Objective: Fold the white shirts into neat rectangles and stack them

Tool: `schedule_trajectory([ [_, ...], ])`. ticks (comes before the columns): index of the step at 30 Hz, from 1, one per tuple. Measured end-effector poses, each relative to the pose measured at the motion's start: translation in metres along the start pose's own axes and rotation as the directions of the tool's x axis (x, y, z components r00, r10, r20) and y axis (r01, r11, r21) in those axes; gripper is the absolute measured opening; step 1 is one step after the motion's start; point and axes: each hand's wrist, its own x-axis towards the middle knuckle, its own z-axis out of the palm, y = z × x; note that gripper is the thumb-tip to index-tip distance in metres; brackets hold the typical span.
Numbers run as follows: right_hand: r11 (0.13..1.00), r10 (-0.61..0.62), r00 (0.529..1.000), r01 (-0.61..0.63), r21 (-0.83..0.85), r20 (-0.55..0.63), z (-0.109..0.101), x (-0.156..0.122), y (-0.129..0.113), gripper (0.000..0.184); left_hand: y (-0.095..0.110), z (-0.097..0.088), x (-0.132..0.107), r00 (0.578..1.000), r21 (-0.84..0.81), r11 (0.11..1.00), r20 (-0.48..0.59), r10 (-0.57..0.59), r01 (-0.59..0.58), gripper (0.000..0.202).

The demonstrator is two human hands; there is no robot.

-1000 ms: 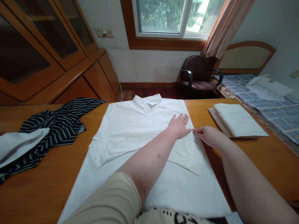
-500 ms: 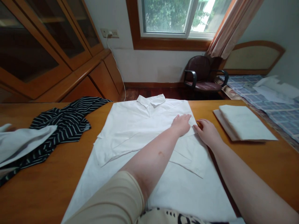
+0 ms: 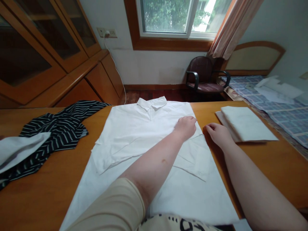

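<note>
Head view, one bare-handed person at a wooden table (image 3: 48, 192).

Item in hand: white shirt (image 3: 134, 134), laid flat at the middle of the table, collar (image 3: 151, 103) at its far end, both sleeves already turned in across the body.

Step, as judged: side folding of the shirt, with work centred on its right shoulder edge. The body panels are not yet folded lengthwise.

Left hand (image 3: 186, 126): forearm reaches across the shirt from its near hem. The palm is down on the right shoulder, below and to the right of the collar. The fingers curl into the cloth, but whether they pinch a fold or only press cannot be told.

Right hand (image 3: 218, 134): rests on bare wood just beside the shirt's right edge, apart from the cloth, fingers loosely half-curled, nothing in it.

Next move, as judged, calls for a firm hold on that right edge at the shoulder and lower down, lifted evenly so the turned-in sleeve stays flat.

Also noted: striped garment (image 3: 57, 128) left of the shirt; folded white cloth (image 3: 245, 123) right of it.
</note>
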Motion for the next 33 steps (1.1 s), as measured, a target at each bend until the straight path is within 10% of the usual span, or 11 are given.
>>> schedule_trajectory([
  [6,0.999,-0.029,0.999,0.028,0.042,0.017,0.003,0.002,0.004,0.029,0.010,-0.008,-0.006,0.945,0.027,0.950,0.109,0.308,-0.312,0.034],
  [14,0.998,-0.009,1.000,0.009,0.062,0.000,0.002,0.000,0.001,0.023,0.009,-0.013,-0.007,0.970,0.081,0.984,0.197,0.142,-0.160,0.030],
  [21,0.963,-0.228,0.961,0.199,0.183,0.158,0.004,-0.007,-0.002,0.035,0.007,-0.013,-0.005,0.987,0.091,0.995,0.155,0.036,-0.051,0.030],
  [33,0.974,-0.043,0.999,0.040,-0.222,-0.006,0.024,-0.008,-0.040,0.016,0.012,-0.015,-0.006,0.996,0.009,0.998,0.056,0.063,-0.063,0.020],
])
